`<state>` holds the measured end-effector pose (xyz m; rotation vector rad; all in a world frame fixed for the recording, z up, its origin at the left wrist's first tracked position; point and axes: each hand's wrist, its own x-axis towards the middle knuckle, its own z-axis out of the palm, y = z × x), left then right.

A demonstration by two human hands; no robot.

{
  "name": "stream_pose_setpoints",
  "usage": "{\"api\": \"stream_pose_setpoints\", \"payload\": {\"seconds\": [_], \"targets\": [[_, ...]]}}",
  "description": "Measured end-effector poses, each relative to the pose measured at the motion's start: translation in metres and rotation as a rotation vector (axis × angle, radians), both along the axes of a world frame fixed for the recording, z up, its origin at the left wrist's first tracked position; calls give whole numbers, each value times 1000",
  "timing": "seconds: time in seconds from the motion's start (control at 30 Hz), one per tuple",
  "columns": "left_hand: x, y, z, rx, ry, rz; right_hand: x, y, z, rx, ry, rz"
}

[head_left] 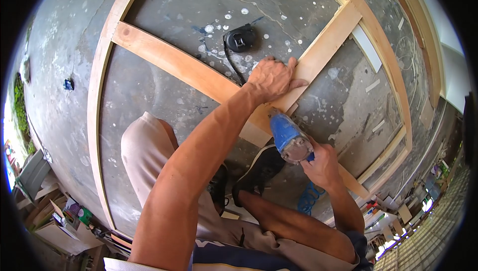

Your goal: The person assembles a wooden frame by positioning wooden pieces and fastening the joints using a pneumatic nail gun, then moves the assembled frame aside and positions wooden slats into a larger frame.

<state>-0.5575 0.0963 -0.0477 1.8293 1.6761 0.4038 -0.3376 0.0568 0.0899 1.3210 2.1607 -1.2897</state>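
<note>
My right hand [322, 164] is wrapped around the handle of a blue nail gun [286, 132] with a worn grey metal cap. Its nose points at the joint where two flat wooden slats cross; the exact contact is hidden. Just above that joint, my left hand [275, 78] grips the shorter wooden slat [326, 52], thumb across its top face and fingers at its far edge. The long slat [174, 64] runs diagonally beneath my left forearm. Both slats lie within a large curved wooden frame [97, 87] on the floor.
A black tape measure [240, 38] rests on the paint-spotted concrete floor [184, 2] inside the frame. A blue coiled hose [309, 199] lies beside my leg. White strips [367, 49] and wood scraps are to the right. Clutter [69, 221] sits at lower left.
</note>
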Motion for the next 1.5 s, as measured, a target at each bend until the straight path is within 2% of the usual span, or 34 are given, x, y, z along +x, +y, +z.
{"api": "stream_pose_setpoints", "payload": {"seconds": [0.5,1.17,1.3,1.4,1.47,1.5], "targets": [[0,1,1,-13,7,8,7,-1,6,20,38,-63],[-2,4,7,-67,9,-29,8,-2,4,109,48,12],[-2,7,4,-110,25,-71,22,-15,6,176,98,-46],[-2,9,10,-76,32,-110,50,-43,21,179,79,-240],[2,15,22,-267,116,-98,69,-71,25,407,4,-345],[6,17,26,-346,122,-49,79,-90,23,442,-15,-395]]}}
